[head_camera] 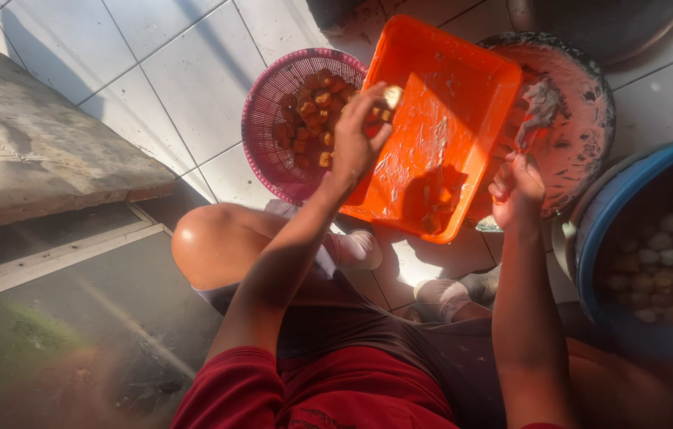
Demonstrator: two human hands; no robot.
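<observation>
The left hand (358, 135) grips a pale peeled piece (391, 97) above the pink basket (269, 119); the right hand (517, 189) is closed on the orange tray (439, 119).

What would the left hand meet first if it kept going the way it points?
Most likely the pink basket of brown pieces: the left hand, holding a pale piece, reaches over its rim. Depth is unclear; the orange tray lies just beside.
</observation>
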